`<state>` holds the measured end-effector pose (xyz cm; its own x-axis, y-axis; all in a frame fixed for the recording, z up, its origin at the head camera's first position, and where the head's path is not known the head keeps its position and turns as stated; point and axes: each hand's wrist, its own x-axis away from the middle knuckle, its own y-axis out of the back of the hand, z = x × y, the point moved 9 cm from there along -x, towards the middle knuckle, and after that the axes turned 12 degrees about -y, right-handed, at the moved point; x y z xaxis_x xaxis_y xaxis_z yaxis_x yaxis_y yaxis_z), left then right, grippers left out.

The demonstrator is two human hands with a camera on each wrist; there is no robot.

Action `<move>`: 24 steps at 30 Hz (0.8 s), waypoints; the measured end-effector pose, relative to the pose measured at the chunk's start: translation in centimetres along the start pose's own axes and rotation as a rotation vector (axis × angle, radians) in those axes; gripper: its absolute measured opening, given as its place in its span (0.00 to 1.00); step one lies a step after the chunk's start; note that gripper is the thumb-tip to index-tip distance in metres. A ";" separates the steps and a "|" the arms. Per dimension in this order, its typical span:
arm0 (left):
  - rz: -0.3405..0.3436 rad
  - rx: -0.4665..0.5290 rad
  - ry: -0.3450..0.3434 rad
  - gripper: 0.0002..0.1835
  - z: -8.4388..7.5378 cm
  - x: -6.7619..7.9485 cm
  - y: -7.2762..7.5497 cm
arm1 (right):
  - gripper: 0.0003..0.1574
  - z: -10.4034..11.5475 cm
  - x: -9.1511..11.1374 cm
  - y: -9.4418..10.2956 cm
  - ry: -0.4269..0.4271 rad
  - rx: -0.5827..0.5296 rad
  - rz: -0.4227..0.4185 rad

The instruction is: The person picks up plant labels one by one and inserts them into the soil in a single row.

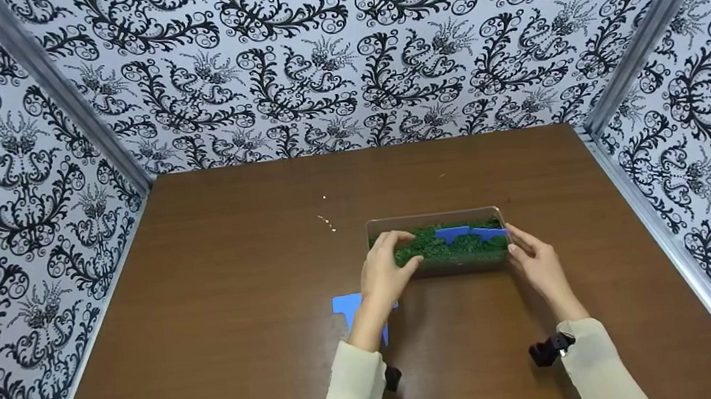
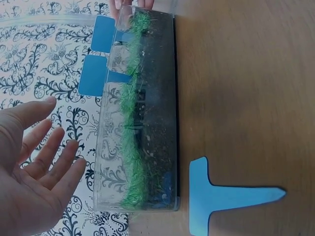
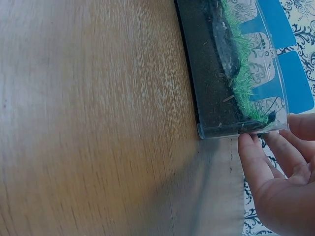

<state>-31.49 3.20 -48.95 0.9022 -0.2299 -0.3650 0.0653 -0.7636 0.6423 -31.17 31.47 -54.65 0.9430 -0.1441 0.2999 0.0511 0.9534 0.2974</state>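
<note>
A clear plastic box (image 1: 449,269) of dark soil and green grass (image 2: 132,147) stands on the table. Two blue T-shaped plant labels (image 1: 451,233) (image 1: 488,233) stick up from the grass in its right half. My left hand (image 1: 386,269), fingers spread and holding nothing, hovers at the box's left end; the left wrist view shows it apart from the wall. At the opposite end, my right hand (image 3: 285,172) touches the end wall and rim with fairly straight fingers. Blue plant labels (image 1: 346,303) (image 2: 199,196) lie on the table near my left forearm, which partly covers them.
The brown wooden table (image 1: 237,271) meets black-and-white patterned walls (image 1: 289,68) at the back and sides. Small pale crumbs (image 1: 328,222) lie left of the box. Metal posts (image 1: 642,37) stand in the corners.
</note>
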 end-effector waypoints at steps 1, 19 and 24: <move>0.000 0.003 0.002 0.19 0.1 0.1 0.0 | 0.30 0.0 0.0 0.0 -0.002 -0.008 0.002; -0.054 0.110 -0.019 0.19 0.4 1.5 0.6 | 0.30 -0.2 -0.1 0.0 -0.011 -0.017 0.003; -0.062 0.145 -0.026 0.19 0.4 2.1 1.0 | 0.30 -0.1 -0.1 0.1 -0.011 0.000 -0.016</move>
<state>-29.74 1.76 -49.36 0.8869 -0.1937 -0.4193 0.0565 -0.8555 0.5147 -31.18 31.64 -54.71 0.9383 -0.1621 0.3055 0.0659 0.9510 0.3022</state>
